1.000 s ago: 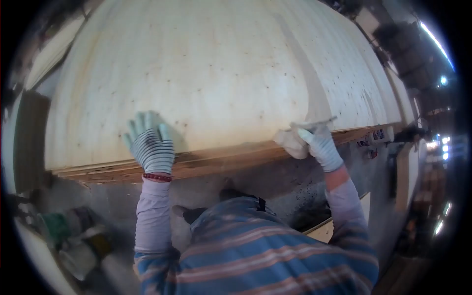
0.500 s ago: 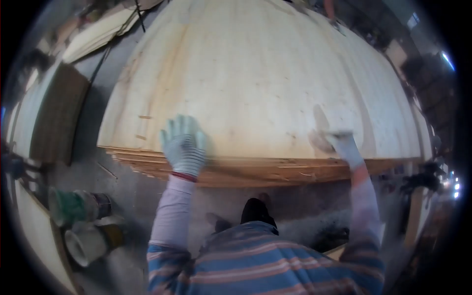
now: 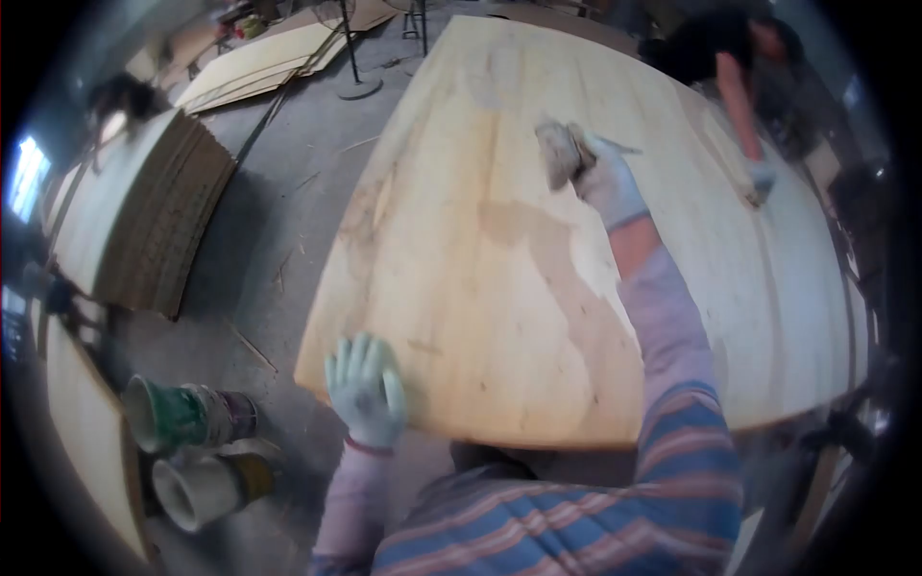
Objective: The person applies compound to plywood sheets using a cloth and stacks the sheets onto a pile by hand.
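Note:
A large pale plywood sheet [image 3: 451, 317] lies before me on top of a stack. My left hand [image 3: 367, 389], in a striped glove with pale fingers, rests with spread fingers on its near left edge. Gloved too, my right hand [image 3: 605, 182] is out over the middle of the sheet, closed round a crumpled greyish cloth [image 3: 560, 154]. A thin flat tool edge sticks out beside that hand; its exact shape is blurred. Below the right forearm a darker shadow falls across the wood.
At the far right a co-worker's gloved hand [image 3: 759, 180] touches the same sheet. Another stack of boards [image 3: 163, 221] stands at the left, with a person behind it. A green bucket [image 3: 173, 415] and a white bucket [image 3: 197, 490] are at the lower left. A stand base [image 3: 360, 90] is farther back.
My right hand has moved from the near edge to far over the sheet with the cloth. My left hand stays on the near edge, closer to the left corner. The view has swung left.

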Demonstrator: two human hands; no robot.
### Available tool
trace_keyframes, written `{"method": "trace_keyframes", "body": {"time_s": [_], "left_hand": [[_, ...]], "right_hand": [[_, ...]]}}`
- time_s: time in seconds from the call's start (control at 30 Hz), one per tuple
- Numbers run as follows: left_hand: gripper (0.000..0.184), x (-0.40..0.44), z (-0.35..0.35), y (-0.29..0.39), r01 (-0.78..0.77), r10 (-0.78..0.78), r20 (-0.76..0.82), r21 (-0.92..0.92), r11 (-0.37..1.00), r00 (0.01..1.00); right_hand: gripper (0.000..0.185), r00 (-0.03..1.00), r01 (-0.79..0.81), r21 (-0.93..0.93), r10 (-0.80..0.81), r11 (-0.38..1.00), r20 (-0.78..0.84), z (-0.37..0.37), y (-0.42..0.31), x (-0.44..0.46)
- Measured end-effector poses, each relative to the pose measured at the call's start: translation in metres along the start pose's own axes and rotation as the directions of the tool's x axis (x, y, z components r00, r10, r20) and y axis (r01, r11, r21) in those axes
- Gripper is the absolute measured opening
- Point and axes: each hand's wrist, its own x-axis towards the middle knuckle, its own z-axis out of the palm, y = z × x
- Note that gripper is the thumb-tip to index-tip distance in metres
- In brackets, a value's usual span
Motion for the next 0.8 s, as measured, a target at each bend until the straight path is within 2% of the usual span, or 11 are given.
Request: {"method": "trace_keyframes", "body": {"time_s": [0.07,0.13,0.17,0.2,0.3,0.37,0.5,0.63,0.7,0.77,0.8], "left_hand": [[0.047,0.003,-0.001,-0.003,0.036,-0.036,0.069,-0.007,0.999,0.997],[0.046,0.009,-0.008,-0.001,0.065,-0.063,0.168,-0.006,0.998,0.984],[0.045,0.009,-0.011,-0.001,0.074,-0.070,0.224,-0.010,0.997,0.972],[0.044,0.006,-0.009,-0.002,0.061,-0.054,0.188,-0.029,0.998,0.981],[0.042,0.006,-0.001,-0.008,0.044,-0.032,0.206,-0.055,0.998,0.978],[0.044,0.002,0.002,-0.009,0.016,-0.015,0.218,-0.001,1.000,0.976],[0.051,0.007,-0.001,-0.012,-0.021,0.021,0.248,-0.006,1.000,0.969],[0.065,0.001,-0.007,-0.013,-0.105,0.121,0.148,-0.112,0.988,0.982],[0.062,-0.005,-0.011,-0.024,-0.175,0.199,0.030,-0.358,0.917,0.980],[0.061,-0.007,-0.012,-0.051,-0.241,0.211,-0.125,-0.632,0.736,0.970],[0.059,0.003,-0.028,-0.065,-0.236,0.181,-0.152,-0.547,0.803,0.972]], "right_hand": [[0.024,0.919,0.034,0.164,0.034,0.986,-0.394,0.015,0.014,0.111],[0.026,0.902,0.068,0.079,-0.027,0.995,-0.432,-0.025,0.041,0.222],[0.026,0.842,-0.187,-0.696,-0.253,0.693,-0.477,-0.041,0.035,0.253],[0.028,0.837,-0.406,-0.906,-0.448,-0.121,-0.315,-0.052,0.028,0.279],[0.037,0.904,-0.149,-0.926,-0.428,-0.346,0.014,-0.035,0.020,0.310],[0.040,0.983,-0.069,-0.998,-0.169,-0.002,-0.067,0.000,0.019,0.293],[0.041,0.977,0.151,-0.986,0.162,-0.071,0.138,-0.030,0.044,0.248],[0.031,0.946,0.269,-0.962,0.201,-0.050,0.254,0.013,0.086,0.048],[0.023,0.960,-0.012,-0.915,0.260,0.403,0.101,0.082,0.103,-0.092],[0.021,0.970,-0.051,-0.923,0.237,0.383,0.045,0.136,0.118,-0.195],[0.022,0.975,0.167,-0.937,0.090,0.305,0.203,0.134,0.141,-0.235]]}}
